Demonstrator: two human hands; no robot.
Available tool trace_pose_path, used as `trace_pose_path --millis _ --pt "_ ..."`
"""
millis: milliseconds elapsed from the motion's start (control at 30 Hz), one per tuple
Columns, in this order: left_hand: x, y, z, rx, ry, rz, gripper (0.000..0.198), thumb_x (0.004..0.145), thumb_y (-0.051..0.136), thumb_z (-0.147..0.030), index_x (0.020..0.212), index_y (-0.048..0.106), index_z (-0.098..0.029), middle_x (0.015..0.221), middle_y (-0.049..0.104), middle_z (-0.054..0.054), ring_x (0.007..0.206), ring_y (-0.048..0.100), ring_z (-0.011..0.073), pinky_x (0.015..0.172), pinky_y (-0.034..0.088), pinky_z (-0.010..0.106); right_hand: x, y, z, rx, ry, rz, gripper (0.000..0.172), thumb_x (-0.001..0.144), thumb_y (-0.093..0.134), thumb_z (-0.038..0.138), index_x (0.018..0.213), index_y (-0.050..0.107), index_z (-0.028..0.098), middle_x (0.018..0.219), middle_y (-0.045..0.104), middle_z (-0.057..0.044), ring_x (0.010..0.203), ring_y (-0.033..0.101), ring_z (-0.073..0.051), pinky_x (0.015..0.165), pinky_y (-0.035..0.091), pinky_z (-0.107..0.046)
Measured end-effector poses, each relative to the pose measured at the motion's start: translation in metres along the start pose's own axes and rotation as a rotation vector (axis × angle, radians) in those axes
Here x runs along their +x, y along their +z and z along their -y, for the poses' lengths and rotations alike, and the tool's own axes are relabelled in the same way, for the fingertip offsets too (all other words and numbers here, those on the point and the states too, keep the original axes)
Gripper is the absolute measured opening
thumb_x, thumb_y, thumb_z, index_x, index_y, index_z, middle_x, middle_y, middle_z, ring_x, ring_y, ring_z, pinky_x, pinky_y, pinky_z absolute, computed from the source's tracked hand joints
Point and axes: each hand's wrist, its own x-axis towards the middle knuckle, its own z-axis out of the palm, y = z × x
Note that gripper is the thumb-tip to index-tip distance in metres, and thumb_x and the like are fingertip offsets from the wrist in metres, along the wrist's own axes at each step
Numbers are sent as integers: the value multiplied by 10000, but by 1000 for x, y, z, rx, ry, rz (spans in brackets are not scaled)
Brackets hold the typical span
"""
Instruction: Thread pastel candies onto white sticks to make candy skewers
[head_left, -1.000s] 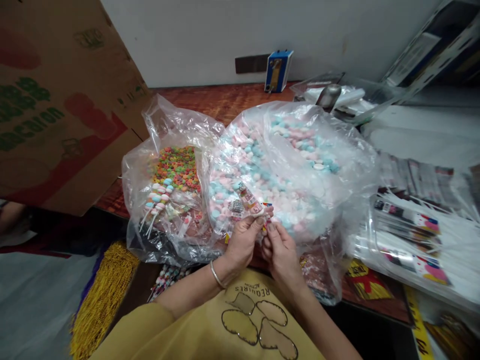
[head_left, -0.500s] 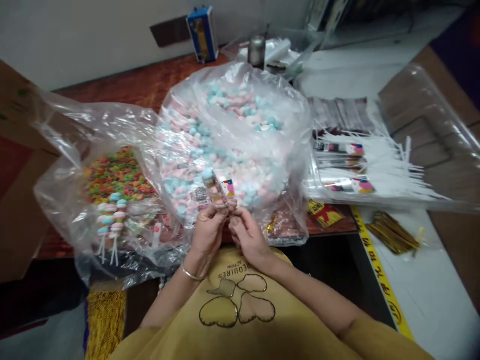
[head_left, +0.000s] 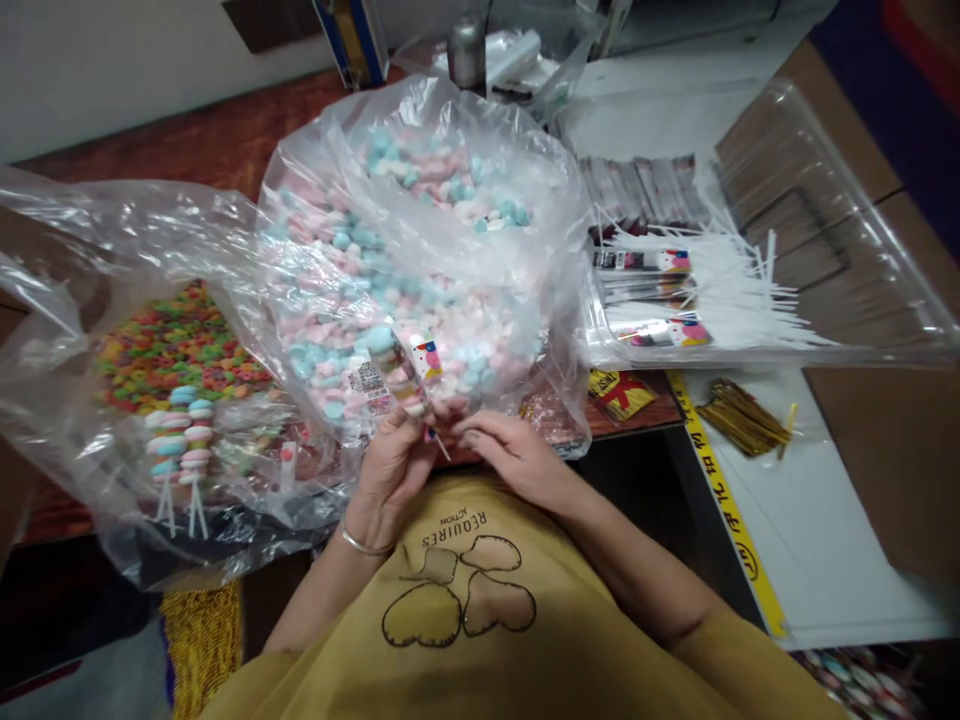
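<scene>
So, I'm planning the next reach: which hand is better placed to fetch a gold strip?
Probably the right hand: it lies nearer the gold strips, while the left hand grips the wrapped marshmallow stick. Whether the right grips anything is unclear.

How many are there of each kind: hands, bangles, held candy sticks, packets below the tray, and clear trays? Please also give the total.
Bare left hand and bare right hand: 2
Silver-coloured round bangle: 1
Held stick of stacked pastel candies: 1
Yellow-and-red flat packet: 1
Clear plastic tray: 1
Total: 6
</scene>
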Motion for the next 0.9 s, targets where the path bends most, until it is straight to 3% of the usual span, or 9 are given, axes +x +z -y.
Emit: trace_pose_path --millis 67,167,267,367,533,633,733,900 --pt "3 -2 -6 -12 80 -36 352 544 1000 -322 639 691 -184 764 727 2 764 719 166 772 619 325 -8 -27 -9 -455 -67 -176 207 981 524 242 1019 726 215 1018 719 -64 945 658 -199 867 479 -336" --pt "6 -5 -11 -3 109 -44 348 562 996 -336 671 701 -188 755 715 -10 723 703 137 772 617 312 -17 -59 -25 -958 27 -108 224 980 520 189 985 743 207 1022 703 -79 837 645 -189 716 433 -290" --pt "7 -5 -7 -19 129 -51 353 578 989 -354 723 705 -202 702 676 -32 660 656 109 697 606 271 -20 -68 -33 -1202 80 6 216 988 537 188 1037 743 233 1081 684 -77 768 622 -169 595 347 -279" --pt "7 -4 -3 -47 128 -88 310 650 959 -296 742 682 -194 687 640 -38 646 621 87 612 564 203 -19 -65 -36 -1273 71 21 213 993 537 178 1066 730 232 1108 668 -86 769 621 -170 575 321 -286" --pt "10 -2 -3 -51 99 -98 311 663 947 -281 716 659 -177 687 625 -33 591 582 66 530 517 159 -17 -66 -44 -1215 43 -43 181 977 531 146 983 702 205 1133 675 -99 805 638 -186 585 353 -290" --pt "12 -4 -4 -38 100 -126 353 600 975 -303 749 680 -180 682 627 -36 574 572 57 498 480 132 -18 -70 -47 -993 -22 -129 172 986 503 178 964 673 188 1108 688 -109 886 655 -209 681 438 -293" --pt "13 -7 -4 14 93 -157 379 582 977 -325 763 679 -176 688 631 -38 531 523 36 480 431 116 -19 -70 -40 -670 -59 -251 162 991 511 249 918 647 199 941 699 -65 846 651 -198 751 481 -299" --pt "14 -3 -3 342 191 -150 223 792 833 -360 784 690 -189 641 575 -36 527 441 67 490 336 159 -14 -51 -17 -241 -20 -335 175 996 548 358 900 608 224 714 604 18 622 566 -150 600 455 -266"
